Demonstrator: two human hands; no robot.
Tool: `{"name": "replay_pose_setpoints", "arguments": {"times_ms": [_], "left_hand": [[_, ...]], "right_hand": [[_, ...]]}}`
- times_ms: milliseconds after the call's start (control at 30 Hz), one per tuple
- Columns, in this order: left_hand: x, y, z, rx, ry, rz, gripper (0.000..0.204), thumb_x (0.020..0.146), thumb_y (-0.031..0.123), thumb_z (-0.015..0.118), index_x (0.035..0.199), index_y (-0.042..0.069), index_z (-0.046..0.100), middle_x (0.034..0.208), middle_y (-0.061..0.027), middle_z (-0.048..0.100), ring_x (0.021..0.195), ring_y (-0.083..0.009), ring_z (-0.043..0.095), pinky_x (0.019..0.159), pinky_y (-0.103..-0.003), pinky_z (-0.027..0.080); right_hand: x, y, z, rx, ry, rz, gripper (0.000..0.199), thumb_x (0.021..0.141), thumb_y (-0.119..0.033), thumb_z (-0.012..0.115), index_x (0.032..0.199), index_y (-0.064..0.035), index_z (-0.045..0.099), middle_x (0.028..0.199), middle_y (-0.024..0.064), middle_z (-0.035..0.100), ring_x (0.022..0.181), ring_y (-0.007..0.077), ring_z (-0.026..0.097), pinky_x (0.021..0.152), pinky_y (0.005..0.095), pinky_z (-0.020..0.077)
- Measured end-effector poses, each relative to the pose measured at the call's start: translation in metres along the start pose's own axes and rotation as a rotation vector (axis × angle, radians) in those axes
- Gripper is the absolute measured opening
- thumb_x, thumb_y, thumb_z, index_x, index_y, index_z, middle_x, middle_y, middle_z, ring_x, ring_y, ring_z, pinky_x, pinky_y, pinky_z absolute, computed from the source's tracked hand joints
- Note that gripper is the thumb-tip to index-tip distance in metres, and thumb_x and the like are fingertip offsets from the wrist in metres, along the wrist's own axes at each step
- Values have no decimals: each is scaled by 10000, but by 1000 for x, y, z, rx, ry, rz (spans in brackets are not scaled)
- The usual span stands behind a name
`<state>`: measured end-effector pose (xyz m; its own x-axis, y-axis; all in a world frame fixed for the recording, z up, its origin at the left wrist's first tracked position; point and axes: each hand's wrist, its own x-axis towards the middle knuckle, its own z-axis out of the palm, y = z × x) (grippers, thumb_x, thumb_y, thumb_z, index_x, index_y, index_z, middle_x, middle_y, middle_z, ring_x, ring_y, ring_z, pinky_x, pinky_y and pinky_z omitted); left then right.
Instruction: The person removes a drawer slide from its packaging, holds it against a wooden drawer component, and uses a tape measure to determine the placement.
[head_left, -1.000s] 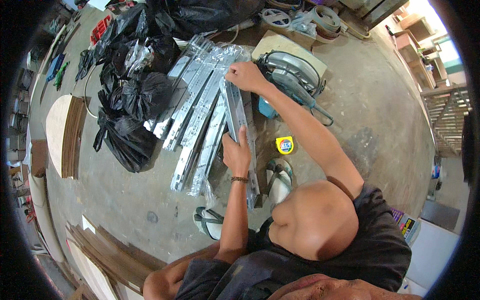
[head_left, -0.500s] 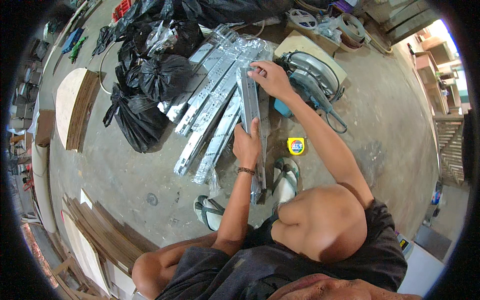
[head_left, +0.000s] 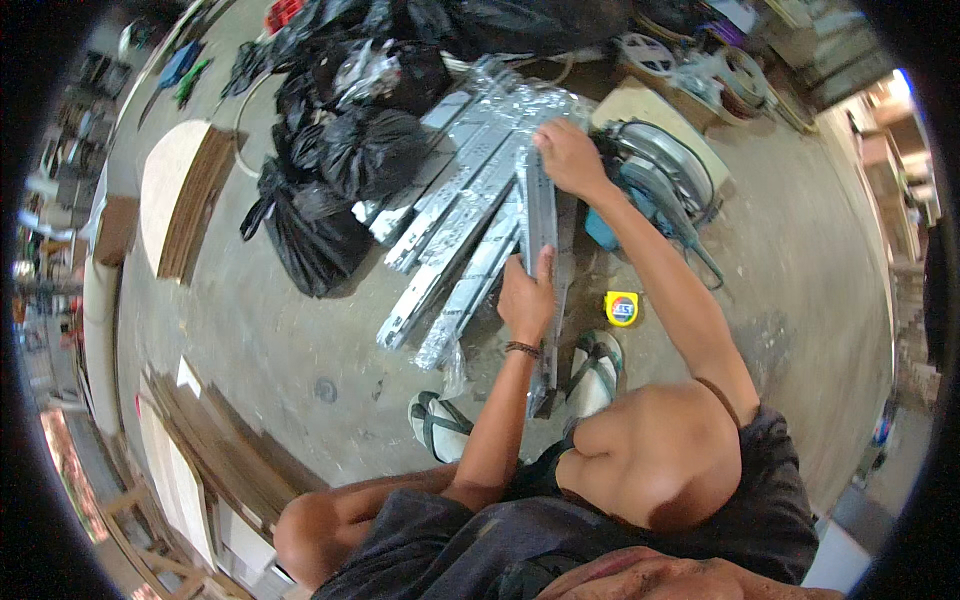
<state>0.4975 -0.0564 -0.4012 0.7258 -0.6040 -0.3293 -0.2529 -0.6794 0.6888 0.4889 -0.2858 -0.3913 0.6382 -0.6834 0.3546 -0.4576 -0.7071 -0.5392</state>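
Observation:
A grey metal drawer slide [head_left: 541, 205] lies lengthwise between my hands, pointing away from me. My left hand [head_left: 527, 298] grips it near its middle, thumb along the top. At its far end, my right hand [head_left: 570, 160] has its fingers curled over the tip; the fingertips are partly hidden. Several more drawer slides [head_left: 450, 265], bundled in printed clear plastic wrap, fan out on the floor just to the left. Crumpled wrap [head_left: 545, 105] bunches at their far ends, next to my right hand.
A teal circular saw [head_left: 655, 210] rests right of my right hand, near a pale board [head_left: 625, 106]. A yellow tape measure [head_left: 621, 309] lies on the concrete floor. Black plastic bags [head_left: 370, 155] are heaped left. Curved plywood pieces [head_left: 175, 190] and leaning boards [head_left: 215, 440] stand farther left.
The whole scene has shifted right and slightly down in the view. My right hand has curled more over the slide's far end; my left hand keeps its hold.

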Motion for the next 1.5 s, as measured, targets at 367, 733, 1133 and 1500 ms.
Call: {"name": "replay_pose_setpoints", "arguments": {"times_ms": [367, 733, 1133, 1500], "left_hand": [[1, 0, -1, -30, -27, 29, 682, 963, 657, 478, 1085, -6, 583, 998, -262, 682, 915, -457, 654, 770, -521, 490], [18, -9, 4, -60, 61, 80, 687, 972, 652, 461, 1109, -7, 597, 1011, -273, 675, 952, -467, 642, 794, -539, 487], [8, -8, -3, -137, -36, 32, 692, 1009, 653, 340, 1110, 17, 595, 1013, -250, 689, 948, -453, 650, 805, -527, 486], [16, -19, 0, -305, -100, 3, 644, 996, 626, 436, 1116, 24, 628, 1041, -254, 684, 988, -444, 647, 850, -498, 487]], "right_hand": [[-4, -14, 2, -3, -26, 116, 280, 1011, -255, 474, 972, -1, 584, 990, 245, 654, 957, 452, 617, 852, 539, 484], [-65, -86, 5, -287, 179, -159, 353, 943, -351, 582, 687, -126, 674, 748, 85, 642, 745, 278, 626, 668, 490, 446], [-81, -53, -26, 1045, -165, 671, 420, 994, -390, 637, 709, -112, 503, 610, -26, 484, 522, 72, 488, 500, 269, 431], [-325, -45, -91, 487, -1079, 431, 396, 969, -426, 639, 793, -71, 621, 690, 33, 608, 648, 202, 625, 592, 384, 484]]}}
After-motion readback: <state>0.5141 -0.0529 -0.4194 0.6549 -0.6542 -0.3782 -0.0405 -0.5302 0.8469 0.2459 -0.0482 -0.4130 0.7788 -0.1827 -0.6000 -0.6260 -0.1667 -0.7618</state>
